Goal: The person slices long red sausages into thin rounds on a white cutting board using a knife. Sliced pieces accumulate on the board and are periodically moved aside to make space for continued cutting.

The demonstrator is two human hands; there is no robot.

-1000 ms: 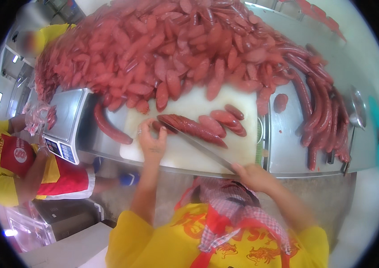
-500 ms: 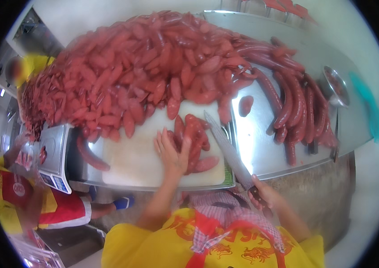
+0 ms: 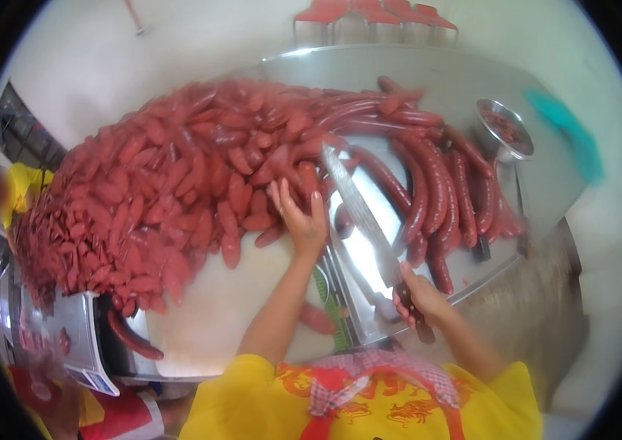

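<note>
1. Head view: left hand [image 3: 302, 217] lies flat, fingers spread, against cut red sausage pieces [image 3: 179, 183] heaped across the white cutting board [image 3: 215, 308]
2. Right hand [image 3: 417, 295] is clenched round the handle of a long knife [image 3: 358, 209], blade raised over the steel table [image 3: 428, 81]
3. Uncut long sausages [image 3: 435, 183] lie right of the blade

Red sausages [image 3: 179, 198] heaped; knife [image 3: 358, 213] raised.

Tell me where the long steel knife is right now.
In the head view, the long steel knife is held in the right hand, right of centre, its blade angled over the steel table toward the red sausage pile.
</note>
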